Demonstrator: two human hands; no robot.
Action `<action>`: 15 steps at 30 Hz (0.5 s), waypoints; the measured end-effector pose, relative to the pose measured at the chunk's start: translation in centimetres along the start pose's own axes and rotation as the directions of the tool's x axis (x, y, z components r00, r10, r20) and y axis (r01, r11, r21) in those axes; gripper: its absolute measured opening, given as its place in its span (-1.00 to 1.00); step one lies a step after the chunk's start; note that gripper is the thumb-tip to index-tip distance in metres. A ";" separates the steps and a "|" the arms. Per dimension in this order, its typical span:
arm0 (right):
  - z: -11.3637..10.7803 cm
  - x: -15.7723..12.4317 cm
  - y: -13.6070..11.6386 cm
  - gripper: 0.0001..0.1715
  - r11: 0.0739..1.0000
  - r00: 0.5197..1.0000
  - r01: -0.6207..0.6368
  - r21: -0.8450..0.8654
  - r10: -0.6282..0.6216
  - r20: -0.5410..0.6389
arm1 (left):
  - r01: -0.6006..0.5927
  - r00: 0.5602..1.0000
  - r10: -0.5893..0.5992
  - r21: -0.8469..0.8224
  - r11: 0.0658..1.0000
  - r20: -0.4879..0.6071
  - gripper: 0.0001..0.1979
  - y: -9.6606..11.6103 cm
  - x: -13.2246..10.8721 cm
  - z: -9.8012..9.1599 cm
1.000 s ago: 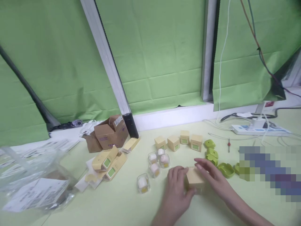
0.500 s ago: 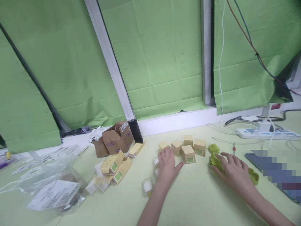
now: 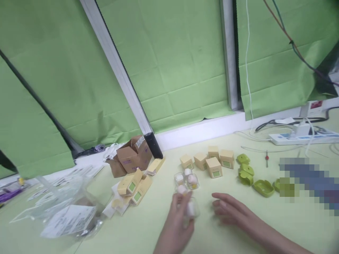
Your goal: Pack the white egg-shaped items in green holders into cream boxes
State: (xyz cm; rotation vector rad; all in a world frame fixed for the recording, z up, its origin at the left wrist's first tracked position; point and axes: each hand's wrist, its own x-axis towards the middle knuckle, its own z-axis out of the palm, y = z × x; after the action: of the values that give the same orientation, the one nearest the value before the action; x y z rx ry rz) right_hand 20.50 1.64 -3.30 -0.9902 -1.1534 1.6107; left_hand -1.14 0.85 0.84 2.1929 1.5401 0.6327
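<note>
My left hand (image 3: pixel 176 222) is closed around the side of a small clear plastic case (image 3: pixel 194 209) with something white inside, low over the front of the table. Its fingertips also come close to another case with pinkish-white contents (image 3: pixel 182 189); whether they touch it I cannot tell. Just beyond sit more clear cases (image 3: pixel 192 180), some showing a bit of yellow. My right hand (image 3: pixel 235 215), slightly blurred, has its fingers stretched toward the left hand and holds nothing. Behind the cases stand several small cream boxes with green labels (image 3: pixel 214 167).
Green molded shells (image 3: pixel 263 187) lie in a curved row at the right, near a small red-handled tool (image 3: pixel 267 157). A power strip (image 3: pixel 286 138) is behind them. Flattened cream boxes (image 3: pixel 141 190), a brown carton (image 3: pixel 135 157) and a plastic bag (image 3: pixel 69 218) lie at left.
My right hand has come away from the green shells, toward the left and nearer me. My left hand has drawn back from the cream boxes and closed on a clear case.
</note>
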 end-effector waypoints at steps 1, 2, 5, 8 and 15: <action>0.2 0.2 0.1 -0.51 0.975 0.993 -0.116 0.190 0.110 0.040 | -0.105 0.993 0.102 0.046 0.993 0.057 -0.24 1.1 0.6 0.7; 0.3 0.3 0.2 -0.52 0.916 0.978 -0.209 0.341 0.186 0.099 | -0.201 0.975 0.190 0.102 0.974 0.111 -0.18 2.2 1.2 1.4; 0.1 0.7 0.3 -0.64 0.745 0.934 -0.352 0.567 0.244 0.260 | -0.382 0.919 0.329 0.282 0.880 0.217 -0.19 4.9 2.9 3.1; -0.3 0.8 -0.3 -0.76 0.651 0.932 -0.360 0.668 0.220 0.287 | -0.424 0.905 0.372 0.378 0.823 0.205 -0.29 6.2 4.1 3.4; -1.3 1.2 -1.8 -0.90 0.689 0.974 -0.210 0.694 0.209 0.087 | -0.249 0.953 0.284 0.259 0.933 -0.104 -0.45 4.5 4.6 2.7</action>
State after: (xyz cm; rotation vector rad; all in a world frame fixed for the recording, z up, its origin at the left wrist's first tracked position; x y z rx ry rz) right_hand 21.79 3.40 -2.06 -0.6118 -0.3337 2.0059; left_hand 5.14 3.57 1.73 2.6261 1.4638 0.7260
